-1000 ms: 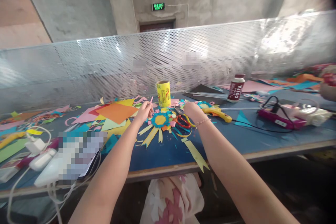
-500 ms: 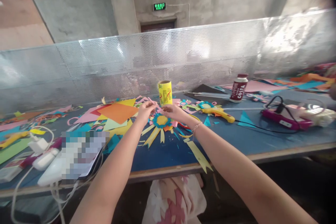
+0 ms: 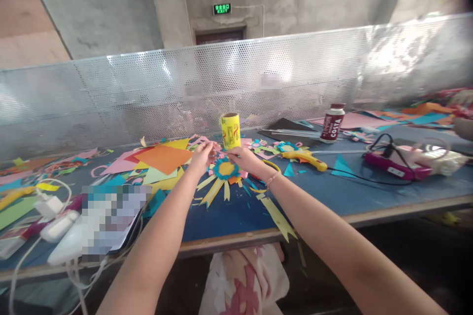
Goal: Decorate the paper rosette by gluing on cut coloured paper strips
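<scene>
A paper rosette (image 3: 226, 169) with a yellow centre, blue frill and pale yellow tails lies on the blue table. Just above its left side, my left hand (image 3: 203, 156) is closed in a pinch, with a small pink paper strip (image 3: 218, 147) at its fingertips. My right hand (image 3: 245, 158) reaches over the rosette's upper right, thumb and fingers pressed together; whatever they hold is too small to make out. Right behind the hands stands a yellow tape roll (image 3: 231, 131) on its end. Pink paper pieces partly ring the rosette.
Coloured paper sheets (image 3: 162, 160) lie left of the hands, beside a phone (image 3: 127, 231) and white chargers (image 3: 55, 226). To the right are a yellow glue gun (image 3: 306, 160) with a cord, a Costa bottle (image 3: 332, 124) and a purple power strip (image 3: 397, 167). A perforated metal screen (image 3: 148, 93) stands behind.
My hands have moved slightly apart, and the pink strip between them shows less. The right fingers have come lower toward the rosette's upper edge. The whole view has shifted a little.
</scene>
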`<state>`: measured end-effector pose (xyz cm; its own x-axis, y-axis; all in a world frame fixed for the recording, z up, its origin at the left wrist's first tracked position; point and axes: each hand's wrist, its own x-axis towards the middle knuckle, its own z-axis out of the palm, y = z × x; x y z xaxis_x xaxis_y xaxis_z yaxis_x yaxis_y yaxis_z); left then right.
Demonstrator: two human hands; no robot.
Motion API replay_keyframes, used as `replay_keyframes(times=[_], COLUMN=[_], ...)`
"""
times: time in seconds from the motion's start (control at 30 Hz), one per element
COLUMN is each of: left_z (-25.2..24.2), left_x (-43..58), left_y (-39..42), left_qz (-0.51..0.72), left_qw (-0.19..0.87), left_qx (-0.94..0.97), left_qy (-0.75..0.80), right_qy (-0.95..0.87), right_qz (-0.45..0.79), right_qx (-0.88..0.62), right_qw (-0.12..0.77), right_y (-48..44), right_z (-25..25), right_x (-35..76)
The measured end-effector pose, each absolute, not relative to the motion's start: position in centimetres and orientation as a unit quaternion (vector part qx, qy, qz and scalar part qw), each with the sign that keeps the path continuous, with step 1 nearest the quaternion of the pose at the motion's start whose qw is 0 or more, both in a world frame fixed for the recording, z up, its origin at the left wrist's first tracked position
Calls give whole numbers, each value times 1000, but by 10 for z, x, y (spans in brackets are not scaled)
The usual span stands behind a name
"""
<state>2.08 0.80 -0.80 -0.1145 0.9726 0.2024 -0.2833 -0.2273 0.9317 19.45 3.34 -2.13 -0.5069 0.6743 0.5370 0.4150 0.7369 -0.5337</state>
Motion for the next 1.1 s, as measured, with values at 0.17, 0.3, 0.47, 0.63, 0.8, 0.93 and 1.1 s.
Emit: replay_keyframes(times=[0.17, 0.3, 0.47, 0.63, 0.8, 0.93, 1.1], left_z=[-11, -12, -15, -17, -20, -19, -10], left_x=[23, 24, 24, 21, 18, 20, 28], left_y=[11, 13, 14, 17, 20, 18, 7], left_qz=[651, 659, 636, 617, 596, 572, 538], left_qw=[496, 482, 463, 427, 380, 355, 362], left_qx=[422, 411, 454, 497, 537, 575, 605], left_qy=[391, 405, 418, 436, 461, 465, 462], right_qy=[-881, -887, -861, -857, -855, -840, -818], right_qz=[109, 128, 170, 145, 111, 78, 87], right_qx=[-262, -249, -299, -268, -262, -266, -296], right_qw=[379, 366, 374, 415, 435, 466, 485], right_y=[32, 23, 16, 17, 18, 18, 19], right_z=[-22, -17, -14, -11, -7, -6, -5], right_x=[193, 193, 192, 194, 198, 200, 199])
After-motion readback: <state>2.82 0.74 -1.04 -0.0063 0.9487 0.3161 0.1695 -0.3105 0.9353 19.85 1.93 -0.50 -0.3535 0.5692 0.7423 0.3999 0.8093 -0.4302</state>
